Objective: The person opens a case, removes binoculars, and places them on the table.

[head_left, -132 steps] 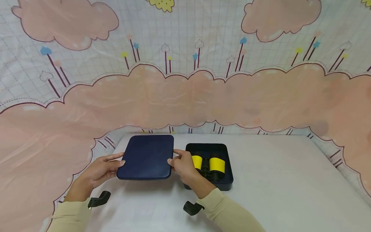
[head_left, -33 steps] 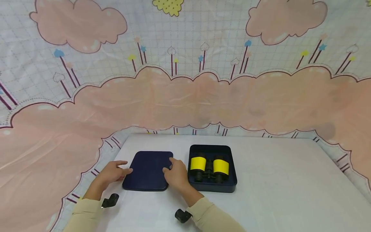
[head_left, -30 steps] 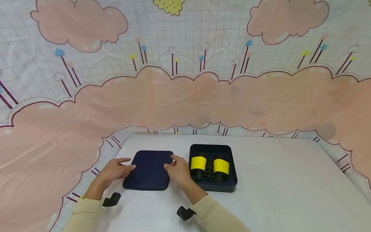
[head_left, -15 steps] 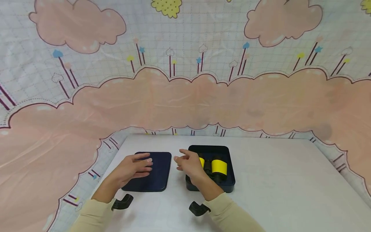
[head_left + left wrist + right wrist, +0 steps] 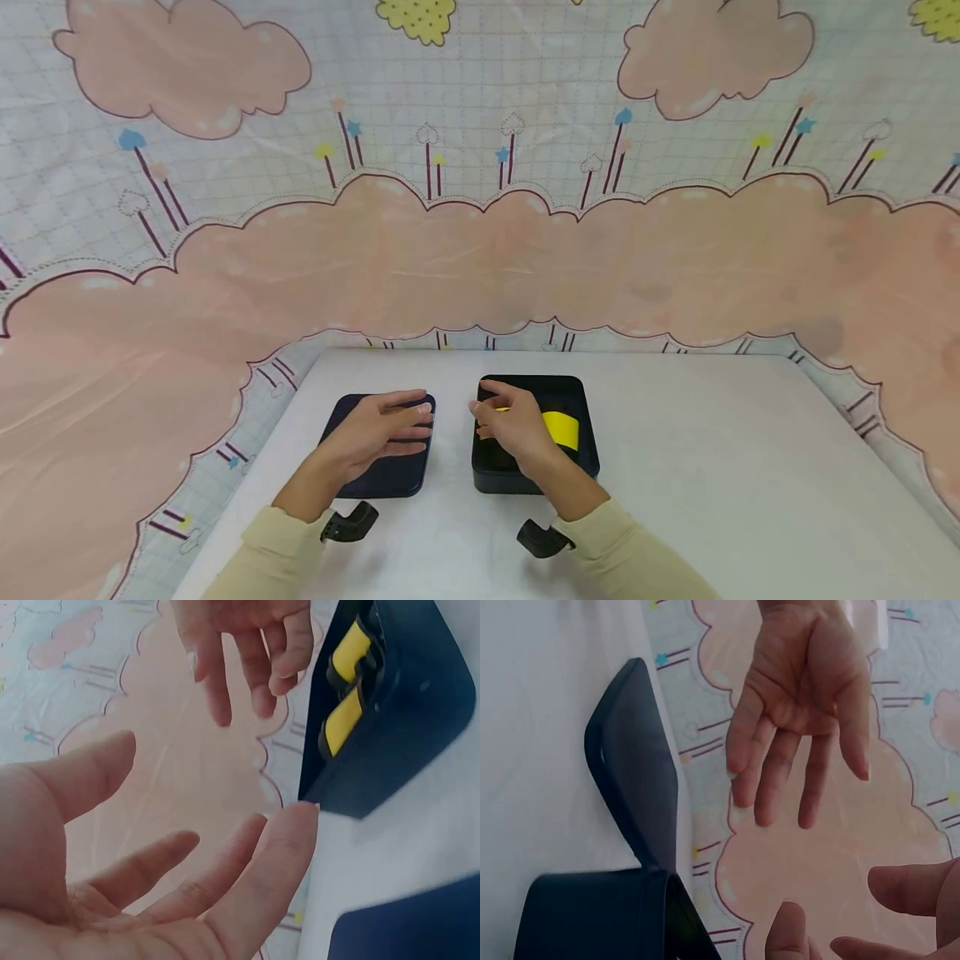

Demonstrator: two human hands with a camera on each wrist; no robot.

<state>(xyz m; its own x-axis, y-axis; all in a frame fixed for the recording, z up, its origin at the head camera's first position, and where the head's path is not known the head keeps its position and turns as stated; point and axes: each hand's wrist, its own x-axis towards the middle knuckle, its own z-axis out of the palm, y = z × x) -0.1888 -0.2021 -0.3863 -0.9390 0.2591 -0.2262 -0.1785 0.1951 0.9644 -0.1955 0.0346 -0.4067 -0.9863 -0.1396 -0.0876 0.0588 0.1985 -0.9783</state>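
The left hand (image 5: 378, 433) is hovering over the lid (image 5: 390, 478), its fingers extending loosely and gripping nothing. The right hand (image 5: 517, 421) is hanging over the left part of the box (image 5: 510, 482), also gripping nothing, its fingers reaching toward the other hand in a relaxed, slightly bent way. The lid, dark blue, is lying flat on the white table (image 5: 697, 450), and the box is standing open to the right of it, a strip of bare table separating the two. Inside the box the binoculars (image 5: 561, 430) are resting, the right hand partly hiding them in the head view; in the left wrist view two yellow bands are showing within the rim. Both hands are facing each other, well apart. Beige sleeves (image 5: 633, 554) are covering the forearms, and a patterned cloth (image 5: 480, 267) is hanging behind the table.
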